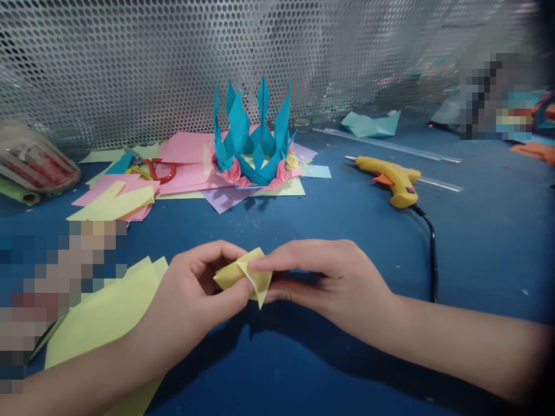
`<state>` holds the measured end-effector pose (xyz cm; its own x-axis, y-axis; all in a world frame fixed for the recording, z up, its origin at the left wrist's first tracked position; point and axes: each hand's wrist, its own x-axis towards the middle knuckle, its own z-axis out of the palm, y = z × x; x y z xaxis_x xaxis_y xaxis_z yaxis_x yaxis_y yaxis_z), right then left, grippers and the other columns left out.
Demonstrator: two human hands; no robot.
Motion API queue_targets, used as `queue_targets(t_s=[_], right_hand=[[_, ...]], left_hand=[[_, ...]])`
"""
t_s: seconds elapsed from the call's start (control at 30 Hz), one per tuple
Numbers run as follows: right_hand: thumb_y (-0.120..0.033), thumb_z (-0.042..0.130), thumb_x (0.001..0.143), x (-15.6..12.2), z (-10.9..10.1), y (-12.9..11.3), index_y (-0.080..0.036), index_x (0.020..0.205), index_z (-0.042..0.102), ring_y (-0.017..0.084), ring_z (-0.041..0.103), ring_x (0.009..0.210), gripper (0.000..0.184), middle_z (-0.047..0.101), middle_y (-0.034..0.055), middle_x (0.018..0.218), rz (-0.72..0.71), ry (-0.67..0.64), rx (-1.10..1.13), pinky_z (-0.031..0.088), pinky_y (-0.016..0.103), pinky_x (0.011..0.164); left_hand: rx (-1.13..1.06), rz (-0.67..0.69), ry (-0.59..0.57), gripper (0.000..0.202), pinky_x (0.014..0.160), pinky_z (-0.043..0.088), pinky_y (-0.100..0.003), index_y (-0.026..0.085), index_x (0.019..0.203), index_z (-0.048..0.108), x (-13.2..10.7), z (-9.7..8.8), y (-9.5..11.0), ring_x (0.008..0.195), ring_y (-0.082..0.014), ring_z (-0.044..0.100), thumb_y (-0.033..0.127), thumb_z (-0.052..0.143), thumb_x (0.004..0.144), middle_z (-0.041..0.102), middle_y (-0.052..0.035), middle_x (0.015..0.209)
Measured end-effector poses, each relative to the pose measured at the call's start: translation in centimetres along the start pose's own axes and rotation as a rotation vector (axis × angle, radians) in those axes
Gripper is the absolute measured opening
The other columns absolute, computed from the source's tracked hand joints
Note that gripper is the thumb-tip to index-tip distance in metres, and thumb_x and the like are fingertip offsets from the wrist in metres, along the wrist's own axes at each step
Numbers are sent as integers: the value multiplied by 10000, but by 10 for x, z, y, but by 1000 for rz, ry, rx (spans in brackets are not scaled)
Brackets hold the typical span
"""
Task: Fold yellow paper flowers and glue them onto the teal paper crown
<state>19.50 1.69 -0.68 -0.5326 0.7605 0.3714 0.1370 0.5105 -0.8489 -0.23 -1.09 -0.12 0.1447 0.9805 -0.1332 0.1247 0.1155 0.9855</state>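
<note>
Between my two hands, above the blue table, is a small piece of folded yellow paper [234, 274] with pointed corners. My left hand [199, 289] pinches it from the left, thumb in front and fingers behind. On the other side, my right hand [325, 268] grips its right part, with the index finger on top and the thumb beneath. Some of the paper's folds are hidden by my fingers. Beyond my hands stands a blue and pink folded-paper crown-like piece [260, 167] with tall blue points.
A yellow glue gun [392, 179] with a black cord lies at right. Clear strips [390, 144] and a pale blue folded paper [373, 124] are behind it. At left are red-handled scissors [162, 172], pink sheets [186, 153], yellow-green sheets [104, 312] and a plastic jar [37, 156].
</note>
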Motion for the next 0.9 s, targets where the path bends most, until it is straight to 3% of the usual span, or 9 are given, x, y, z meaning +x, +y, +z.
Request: queue_targets(t_s=[0.27, 0.43, 0.67, 0.8, 0.9], right_hand=[[-163, 759, 832, 0, 1, -2, -242, 1003, 737, 125, 753, 810, 190, 790, -33, 940, 78, 1, 69, 603, 196, 769], [-225, 756, 838, 0, 3, -2, -230, 1015, 666, 138, 747, 773, 199, 778, -15, 879, 184, 4, 205, 618, 234, 734], [-238, 795, 786, 2, 4, -1, -232, 1016, 651, 136, 732, 729, 271, 763, -24, 827, 274, 8, 235, 603, 220, 681], [-285, 779, 818, 2, 3, -1, -218, 856, 685, 134, 725, 707, 122, 764, -23, 788, 281, -41, 234, 580, 212, 668], [-298, 787, 818, 1, 2, -2, -212, 784, 679, 131, 712, 706, 142, 757, -21, 771, 251, -37, 177, 559, 207, 667]], left_hand=[[-83, 18, -30, 113, 537, 471, -100, 268, 758, 762, 1, -2, -2, 555, -65, 581, 248, 719, 861, 671, 66, 617], [-125, 19, -34, 153, 563, 494, -129, 264, 714, 739, 0, -3, -3, 584, -79, 597, 219, 706, 857, 683, 63, 666], [-13, 14, -9, 162, 534, 469, -127, 242, 677, 697, 0, -2, 0, 538, -73, 589, 228, 707, 838, 654, 67, 615], [24, 1, -17, 120, 516, 447, -112, 241, 681, 701, 2, -1, 2, 523, -63, 572, 196, 749, 781, 654, 74, 601], [16, -4, -26, 123, 517, 454, -111, 238, 676, 703, 2, -1, 3, 521, -61, 575, 194, 755, 777, 660, 71, 608]])
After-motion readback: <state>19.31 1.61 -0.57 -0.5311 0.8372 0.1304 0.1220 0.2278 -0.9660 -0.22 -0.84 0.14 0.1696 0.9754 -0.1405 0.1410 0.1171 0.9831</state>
